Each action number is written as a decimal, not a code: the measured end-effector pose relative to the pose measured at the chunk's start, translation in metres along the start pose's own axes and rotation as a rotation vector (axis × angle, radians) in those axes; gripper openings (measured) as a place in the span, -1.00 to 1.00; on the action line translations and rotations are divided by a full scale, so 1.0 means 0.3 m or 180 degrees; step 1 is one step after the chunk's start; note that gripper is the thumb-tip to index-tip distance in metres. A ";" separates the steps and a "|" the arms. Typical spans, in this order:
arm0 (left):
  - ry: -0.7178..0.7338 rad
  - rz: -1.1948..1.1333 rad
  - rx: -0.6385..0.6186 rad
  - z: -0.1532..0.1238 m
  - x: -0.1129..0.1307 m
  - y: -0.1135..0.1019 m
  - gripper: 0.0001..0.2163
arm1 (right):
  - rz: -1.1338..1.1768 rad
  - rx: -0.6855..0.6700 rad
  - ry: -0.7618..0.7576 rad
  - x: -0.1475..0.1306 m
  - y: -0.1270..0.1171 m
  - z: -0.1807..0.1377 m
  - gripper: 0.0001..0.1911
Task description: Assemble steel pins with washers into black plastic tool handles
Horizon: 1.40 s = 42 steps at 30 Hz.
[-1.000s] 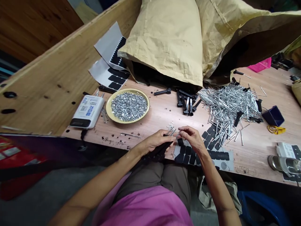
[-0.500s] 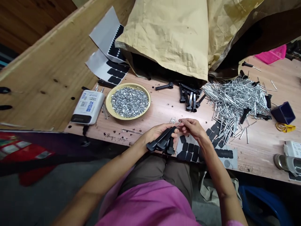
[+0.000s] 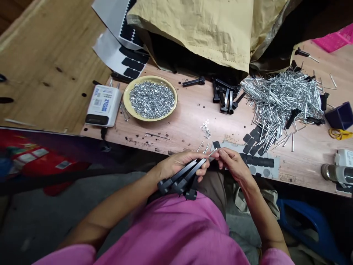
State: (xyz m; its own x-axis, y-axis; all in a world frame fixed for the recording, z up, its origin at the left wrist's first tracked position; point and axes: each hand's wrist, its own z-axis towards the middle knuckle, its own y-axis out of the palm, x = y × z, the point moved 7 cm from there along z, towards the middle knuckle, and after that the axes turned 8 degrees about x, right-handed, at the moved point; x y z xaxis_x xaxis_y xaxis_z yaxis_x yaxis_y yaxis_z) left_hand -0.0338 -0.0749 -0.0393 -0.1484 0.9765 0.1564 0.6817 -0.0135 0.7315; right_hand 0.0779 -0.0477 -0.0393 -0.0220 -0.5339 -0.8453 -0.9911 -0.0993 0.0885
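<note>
The left hand is curled around black handles with thin metal rods; the right hand nearly pinches at one rod's tip, its grip hard to tell. Both have come nearer, so the little nuts beyond show fully on the worktop.

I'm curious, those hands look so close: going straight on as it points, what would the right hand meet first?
The right hand would probably meet the thin metal rod jutting from a black part in the left hand; whether they touch is hard to tell.
</note>
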 end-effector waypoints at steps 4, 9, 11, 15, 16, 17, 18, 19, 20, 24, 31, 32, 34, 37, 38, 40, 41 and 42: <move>0.0087 0.0120 -0.0006 -0.019 0.041 0.018 -0.74 | 0.0162 0.0179 -0.0236 -0.028 -0.007 0.025 -0.63; 0.0098 0.0203 0.0044 -0.045 0.053 0.027 -0.78 | 0.0276 0.0157 -0.0426 -0.050 0.022 0.038 -0.67; 0.0066 0.0243 0.0026 -0.045 0.042 0.021 -0.86 | 0.0328 0.0190 -0.0497 -0.048 0.028 0.035 -0.66; -0.0018 0.0332 -0.0013 -0.027 0.018 -0.005 -0.85 | 0.0610 0.0071 -0.0314 -0.025 0.032 0.028 -0.58; -0.0001 0.0344 -0.0011 -0.021 0.017 -0.011 -0.83 | 0.0689 -0.0014 -0.0200 -0.015 0.034 0.028 -0.53; 0.0023 0.0358 -0.0015 -0.016 0.018 -0.014 -0.81 | 0.0739 -0.0093 -0.0105 -0.008 0.035 0.028 -0.49; 0.0057 0.0363 -0.0023 -0.011 0.021 -0.015 -0.81 | 0.0751 -0.0134 -0.0060 -0.003 0.033 0.030 -0.48; 0.0095 0.0361 -0.0029 -0.007 0.025 -0.013 -0.83 | 0.0718 -0.0126 -0.0068 0.000 0.028 0.034 -0.49; 0.0125 0.0359 -0.0029 -0.002 0.030 -0.010 -0.85 | 0.0649 -0.0068 -0.0113 0.000 0.020 0.039 -0.52; 0.0308 0.0419 0.0100 0.014 0.057 0.005 -0.84 | 0.0415 0.0271 -0.0237 -0.006 -0.014 0.059 -0.58; 0.0734 0.0788 0.0578 0.026 0.105 0.014 -0.71 | 0.0385 0.0381 -0.0333 -0.024 -0.029 0.075 -0.58; 0.0812 0.0839 0.0652 0.027 0.111 0.016 -0.70 | 0.0364 0.0435 -0.0374 -0.025 -0.030 0.077 -0.59; 0.0970 0.0903 0.0778 0.028 0.123 0.019 -0.70 | 0.0367 0.0545 -0.0393 -0.023 -0.031 0.081 -0.59; 0.1149 0.0882 0.0867 0.032 0.134 0.024 -0.70 | 0.0384 0.0588 -0.0351 -0.019 -0.023 0.090 -0.54; 0.1181 0.0882 0.0868 0.034 0.136 0.025 -0.70 | 0.0351 0.0591 -0.0354 -0.019 -0.021 0.094 -0.53; 0.1246 0.0909 0.0840 0.038 0.138 0.027 -0.71 | 0.0220 0.0642 -0.0393 -0.021 -0.023 0.100 -0.51; 0.1271 0.0910 0.0820 0.041 0.140 0.027 -0.71 | 0.0143 0.0682 -0.0401 -0.020 -0.026 0.102 -0.50; 0.1292 0.0862 0.0811 0.045 0.143 0.025 -0.73 | 0.0060 0.0744 -0.0407 -0.020 -0.030 0.101 -0.49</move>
State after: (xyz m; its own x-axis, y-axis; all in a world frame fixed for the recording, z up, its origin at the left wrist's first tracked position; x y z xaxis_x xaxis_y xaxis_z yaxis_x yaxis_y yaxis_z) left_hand -0.0252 -0.0303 -0.0361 -0.1736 0.7831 0.5971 0.8783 -0.1511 0.4535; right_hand 0.0831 -0.0182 -0.0512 -0.0423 -0.4220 -0.9056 -0.9934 0.1142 -0.0068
